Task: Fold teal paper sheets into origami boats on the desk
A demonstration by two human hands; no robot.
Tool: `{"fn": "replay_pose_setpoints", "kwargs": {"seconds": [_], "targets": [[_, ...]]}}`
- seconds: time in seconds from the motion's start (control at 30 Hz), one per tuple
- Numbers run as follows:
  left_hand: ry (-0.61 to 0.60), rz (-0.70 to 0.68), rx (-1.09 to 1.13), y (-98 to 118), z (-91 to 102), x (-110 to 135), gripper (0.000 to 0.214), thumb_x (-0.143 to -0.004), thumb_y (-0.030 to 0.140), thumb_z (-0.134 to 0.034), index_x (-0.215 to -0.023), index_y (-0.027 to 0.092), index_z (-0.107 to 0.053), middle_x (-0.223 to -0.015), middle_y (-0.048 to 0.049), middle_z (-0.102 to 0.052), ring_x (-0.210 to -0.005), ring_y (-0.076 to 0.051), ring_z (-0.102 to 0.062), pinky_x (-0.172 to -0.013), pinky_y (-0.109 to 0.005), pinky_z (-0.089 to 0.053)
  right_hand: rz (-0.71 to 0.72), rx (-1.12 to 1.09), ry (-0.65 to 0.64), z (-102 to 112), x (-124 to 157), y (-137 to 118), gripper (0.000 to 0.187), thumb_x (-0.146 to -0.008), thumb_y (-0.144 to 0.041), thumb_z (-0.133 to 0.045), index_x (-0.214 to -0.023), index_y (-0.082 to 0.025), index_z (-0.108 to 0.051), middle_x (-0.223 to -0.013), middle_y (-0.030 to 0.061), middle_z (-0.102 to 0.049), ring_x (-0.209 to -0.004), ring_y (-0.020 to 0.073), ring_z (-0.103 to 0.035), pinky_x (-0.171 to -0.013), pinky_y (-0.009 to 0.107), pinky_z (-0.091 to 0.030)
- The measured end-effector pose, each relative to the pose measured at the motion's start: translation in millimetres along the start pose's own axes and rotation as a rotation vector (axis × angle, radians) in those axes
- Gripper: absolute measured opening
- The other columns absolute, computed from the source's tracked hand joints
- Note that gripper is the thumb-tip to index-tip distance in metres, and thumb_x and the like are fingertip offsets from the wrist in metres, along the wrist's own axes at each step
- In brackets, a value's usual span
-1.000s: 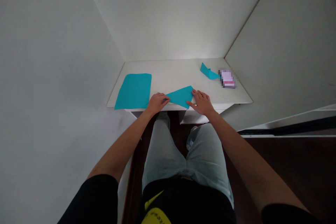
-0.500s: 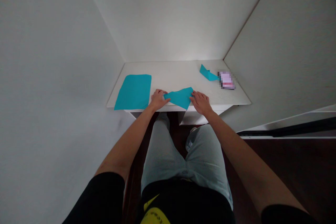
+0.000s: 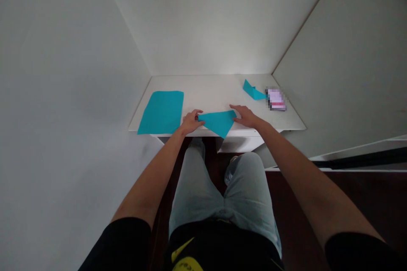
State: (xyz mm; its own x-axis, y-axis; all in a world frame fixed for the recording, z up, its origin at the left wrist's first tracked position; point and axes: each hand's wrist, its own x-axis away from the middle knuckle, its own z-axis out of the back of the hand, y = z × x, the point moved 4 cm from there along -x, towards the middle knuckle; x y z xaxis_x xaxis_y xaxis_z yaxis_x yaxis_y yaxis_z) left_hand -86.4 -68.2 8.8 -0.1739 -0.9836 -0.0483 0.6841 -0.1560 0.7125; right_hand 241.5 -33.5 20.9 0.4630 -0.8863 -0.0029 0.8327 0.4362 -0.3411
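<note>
A folded piece of blue paper (image 3: 219, 122) lies at the front of the white desk, one pointed corner sticking out past the edge towards me. My left hand (image 3: 192, 122) pinches its left tip between thumb and fingers. At the paper's right end is my right hand (image 3: 245, 117), thumb and fingers spread apart, the thumb close to the corner. A flat blue sheet (image 3: 163, 112) rests to the left of my left hand. Further back on the right sits a folded blue paper boat (image 3: 253, 91).
Beside the paper boat lies a phone-like object (image 3: 276, 98), its surface pixelated. The white desk (image 3: 210, 89) is enclosed by walls at the back, left and right. My legs stand below the front edge, near a white drawer unit (image 3: 238, 144).
My right hand has opened and spread its fingers at the paper's right end. The paper's upper edge looks straighter, and its lower corner reaches further over the desk edge.
</note>
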Motion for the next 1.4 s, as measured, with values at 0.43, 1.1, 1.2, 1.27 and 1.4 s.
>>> {"fn": "replay_pose_setpoints", "kwargs": {"seconds": [0.43,1.1,1.2,1.27,1.4], "targets": [[-0.044,-0.068,-0.114,2.8,1.6,1.4,0.034,-0.089,0.036,-0.077,-0.121,0.027,-0.084,-0.104,-0.0049,-0.082,-0.102,-0.027,-0.071,-0.096,-0.043,-0.056,0.029,0.088,-0.011,12.6,-10.3,-18.7,0.084,-0.083,-0.037,-0.079,-0.163,-0.028,-0.055,-0.16,0.0158,-0.058,-0.141,0.0453,-0.055,-0.115,0.064,-0.046],[0.004,-0.068,0.007,-0.5,1.5,2.0,0.059,-0.085,0.025,-0.078,-0.142,0.034,-0.072,-0.112,-0.0024,-0.077,-0.107,-0.025,-0.07,-0.106,-0.046,-0.055,-0.029,-0.066,-0.091,3.6,1.9,2.3,0.086,-0.084,-0.05,-0.086,-0.162,-0.032,-0.056,-0.155,0.0134,-0.063,-0.142,0.0414,-0.059,-0.119,0.066,-0.048],[0.002,-0.06,0.105,-4.4,1.3,1.0,0.066,-0.085,0.024,-0.078,-0.149,0.031,-0.066,-0.111,-0.0027,-0.075,-0.103,-0.022,-0.07,-0.102,-0.041,-0.056,-0.019,0.006,-0.156,5.8,-4.4,-6.1,0.073,-0.083,-0.056,-0.087,-0.151,-0.04,-0.066,-0.161,0.0116,-0.056,-0.142,0.0449,-0.057,-0.114,0.07,-0.049],[0.006,-0.054,0.184,-7.1,1.3,0.5,0.072,-0.086,0.025,-0.077,-0.156,0.027,-0.06,-0.109,-0.0028,-0.072,-0.098,-0.02,-0.069,-0.099,-0.038,-0.057,-0.008,0.003,-0.176,8.4,-6.6,-12.0,0.066,-0.081,-0.056,-0.088,-0.143,-0.04,-0.071,-0.159,0.0114,-0.056,-0.139,0.0447,-0.058,-0.112,0.07,-0.05],[-0.001,-0.064,0.279,-10.9,0.7,-0.7,0.076,-0.089,0.024,-0.075,-0.161,0.023,-0.052,-0.107,-0.0024,-0.07,-0.09,-0.016,-0.067,-0.091,-0.033,-0.057,-0.055,-0.01,-0.186,12.8,-8.6,-19.0,0.065,-0.074,-0.057,-0.091,-0.131,-0.032,-0.073,-0.149,0.0129,-0.063,-0.131,0.0426,-0.062,-0.108,0.064,-0.052]]}}
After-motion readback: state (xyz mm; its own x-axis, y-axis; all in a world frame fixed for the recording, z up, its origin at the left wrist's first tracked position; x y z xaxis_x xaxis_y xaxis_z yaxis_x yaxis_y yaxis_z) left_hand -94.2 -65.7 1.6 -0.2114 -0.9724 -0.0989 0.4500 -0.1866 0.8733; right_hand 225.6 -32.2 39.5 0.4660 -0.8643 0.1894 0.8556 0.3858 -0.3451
